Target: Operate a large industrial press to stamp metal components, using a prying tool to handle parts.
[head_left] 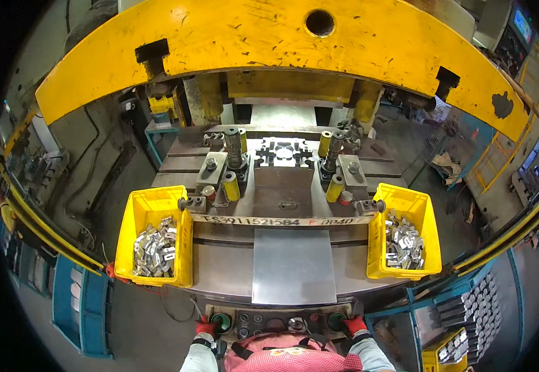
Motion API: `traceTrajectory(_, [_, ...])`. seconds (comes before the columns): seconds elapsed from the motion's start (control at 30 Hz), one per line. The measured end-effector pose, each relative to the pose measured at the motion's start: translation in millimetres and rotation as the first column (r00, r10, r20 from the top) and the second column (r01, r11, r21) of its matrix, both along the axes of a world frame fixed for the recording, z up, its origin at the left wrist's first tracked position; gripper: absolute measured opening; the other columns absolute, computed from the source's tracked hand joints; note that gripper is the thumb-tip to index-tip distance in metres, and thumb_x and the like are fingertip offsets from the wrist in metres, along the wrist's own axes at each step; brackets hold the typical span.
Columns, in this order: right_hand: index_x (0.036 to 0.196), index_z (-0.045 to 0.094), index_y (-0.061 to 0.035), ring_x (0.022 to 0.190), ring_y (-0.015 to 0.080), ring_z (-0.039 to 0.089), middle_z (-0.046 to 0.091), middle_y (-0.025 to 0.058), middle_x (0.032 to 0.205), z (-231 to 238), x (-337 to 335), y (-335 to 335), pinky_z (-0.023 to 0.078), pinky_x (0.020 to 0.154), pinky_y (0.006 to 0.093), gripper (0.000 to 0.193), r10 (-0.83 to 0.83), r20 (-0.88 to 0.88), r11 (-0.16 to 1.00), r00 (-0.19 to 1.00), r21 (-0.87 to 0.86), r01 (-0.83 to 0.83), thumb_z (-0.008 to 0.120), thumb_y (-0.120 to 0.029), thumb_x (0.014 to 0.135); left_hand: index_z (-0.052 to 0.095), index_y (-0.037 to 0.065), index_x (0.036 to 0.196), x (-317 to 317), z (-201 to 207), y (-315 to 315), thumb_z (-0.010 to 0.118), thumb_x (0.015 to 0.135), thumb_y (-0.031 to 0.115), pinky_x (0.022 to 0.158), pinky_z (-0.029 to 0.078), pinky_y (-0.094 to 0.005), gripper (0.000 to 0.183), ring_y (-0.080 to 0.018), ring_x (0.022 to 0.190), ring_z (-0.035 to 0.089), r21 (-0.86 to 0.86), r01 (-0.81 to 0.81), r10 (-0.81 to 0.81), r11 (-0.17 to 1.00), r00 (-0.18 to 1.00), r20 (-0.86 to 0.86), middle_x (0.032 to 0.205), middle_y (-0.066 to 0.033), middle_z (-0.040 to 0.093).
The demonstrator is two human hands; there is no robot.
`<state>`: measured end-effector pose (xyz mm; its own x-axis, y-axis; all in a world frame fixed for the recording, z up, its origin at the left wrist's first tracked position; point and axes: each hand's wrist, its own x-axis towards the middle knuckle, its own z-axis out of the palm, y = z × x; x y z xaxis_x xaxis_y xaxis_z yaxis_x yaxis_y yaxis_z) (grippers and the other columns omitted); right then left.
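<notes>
My left hand [205, 327], in a red glove, rests at the outer side of a round green push button [222, 322] on the control panel [258, 319]. On the panel's other end my right hand [356, 325], also red-gloved, is against a second green push button [337, 321]. The fingers of both hands are too small and covered to make out. Beyond the panel a flat grey metal plate [294, 266] lies on the press table. Farther back stands a die set with two dark guide posts [233, 149] and bright shaped metal [284, 152] between them.
Yellow bins of small metal parts flank the table, a left bin [184, 248] and a right bin [376, 248]. A yellow press beam [251, 37] spans overhead. Blue racks [80, 310] stand at the lower left; stacked metal parts [477, 313] lie at the lower right.
</notes>
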<state>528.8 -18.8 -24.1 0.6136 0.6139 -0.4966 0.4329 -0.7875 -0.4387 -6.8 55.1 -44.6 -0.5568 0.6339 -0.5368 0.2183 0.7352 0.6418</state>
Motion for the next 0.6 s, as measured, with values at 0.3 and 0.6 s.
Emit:
traceTrajectory(0.3, [0.093,0.044,0.0005,0.089,0.0330,0.054,0.056,0.0198,0.093,0,-3,-10,0.043,0.075,0.0375,0.065,-0.109,0.093,0.993,0.990,0.056,0.104,0.075,-0.036,0.050,0.015,-0.007,0.122,27,17,11,0.079,0.047,0.030,0.085,0.038,-0.0288,0.105,-0.0217,0.106,0.044,0.017,0.024,-0.025,1.000,0.998,0.051,0.117,-0.0143,0.043])
traceTrajectory(0.6, [0.094,0.043,0.0014,0.088,0.0308,0.055,0.057,0.0185,0.092,34,-18,4,0.044,0.073,0.0362,0.062,-0.125,0.006,0.992,0.992,0.030,0.125,0.076,-0.029,0.052,0.020,-0.007,0.122,6,1,2,0.080,0.039,0.037,0.080,0.042,-0.0299,0.111,-0.0233,0.103,0.046,-0.006,0.021,-0.021,1.000,0.997,-0.079,0.117,-0.0156,0.043])
